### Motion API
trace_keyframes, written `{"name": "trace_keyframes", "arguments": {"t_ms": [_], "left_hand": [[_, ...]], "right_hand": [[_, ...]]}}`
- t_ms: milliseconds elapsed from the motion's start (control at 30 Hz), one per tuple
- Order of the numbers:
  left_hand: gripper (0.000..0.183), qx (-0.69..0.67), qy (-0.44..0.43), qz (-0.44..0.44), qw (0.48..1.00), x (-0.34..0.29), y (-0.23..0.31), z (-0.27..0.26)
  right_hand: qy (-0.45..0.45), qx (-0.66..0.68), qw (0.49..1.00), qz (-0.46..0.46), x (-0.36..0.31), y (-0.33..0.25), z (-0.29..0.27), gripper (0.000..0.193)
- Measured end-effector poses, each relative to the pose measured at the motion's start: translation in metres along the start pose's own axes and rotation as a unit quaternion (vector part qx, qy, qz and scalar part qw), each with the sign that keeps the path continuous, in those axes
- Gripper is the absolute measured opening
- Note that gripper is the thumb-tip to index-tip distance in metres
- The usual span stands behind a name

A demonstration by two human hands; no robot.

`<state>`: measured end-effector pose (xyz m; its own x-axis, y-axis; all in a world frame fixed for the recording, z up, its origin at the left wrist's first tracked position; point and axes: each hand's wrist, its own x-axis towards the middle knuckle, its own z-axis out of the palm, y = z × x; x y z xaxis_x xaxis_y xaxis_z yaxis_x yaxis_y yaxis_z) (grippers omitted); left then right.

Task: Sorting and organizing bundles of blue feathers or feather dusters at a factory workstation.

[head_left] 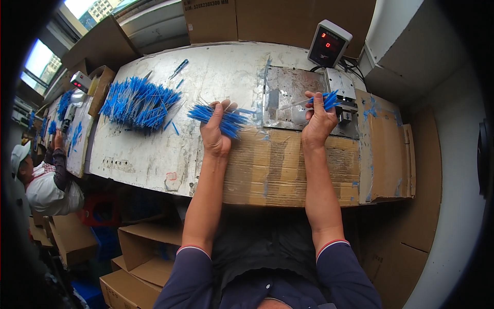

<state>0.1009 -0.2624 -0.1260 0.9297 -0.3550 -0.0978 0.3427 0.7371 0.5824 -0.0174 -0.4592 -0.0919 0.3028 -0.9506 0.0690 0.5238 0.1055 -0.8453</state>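
My left hand [215,130] grips a bundle of thin blue-tipped sticks [225,119] that fans out over the worn white table [154,154]. My right hand [317,121] pinches a few of the same blue-tipped sticks [329,99] and holds them against a small metal machine [342,98] at the right end of a metal plate [288,98]. A large loose pile of blue-tipped sticks [138,103] lies on the table to the left of my left hand.
A grey counter box with a red digital display [329,44] stands behind the machine. Flattened cardboard [278,170] covers the table's front and right. Cardboard boxes [139,252] sit on the floor below. At the far left a person in a white cap [36,180] works at another table.
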Motion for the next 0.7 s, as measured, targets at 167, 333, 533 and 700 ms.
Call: {"name": "trace_keyframes", "arguments": {"t_ms": [167,333,533,700], "left_hand": [[0.014,0.079,-0.012,0.002,0.997,-0.006,-0.001,0.006],[0.020,0.079,0.000,-0.002,0.997,-0.006,-0.001,0.006],[0.018,0.127,-0.038,-0.050,0.990,-0.004,0.001,0.003],[0.022,0.160,-0.088,-0.108,0.977,-0.004,0.007,0.005]], "right_hand": [[-0.148,-0.071,0.980,-0.115,-0.026,0.008,0.014,0.017],[-0.244,-0.146,0.957,0.058,-0.045,0.021,0.016,0.016],[-0.285,-0.182,0.937,0.089,-0.038,0.026,0.012,0.013],[-0.315,-0.215,0.922,0.074,-0.034,0.021,0.013,0.016]]}}
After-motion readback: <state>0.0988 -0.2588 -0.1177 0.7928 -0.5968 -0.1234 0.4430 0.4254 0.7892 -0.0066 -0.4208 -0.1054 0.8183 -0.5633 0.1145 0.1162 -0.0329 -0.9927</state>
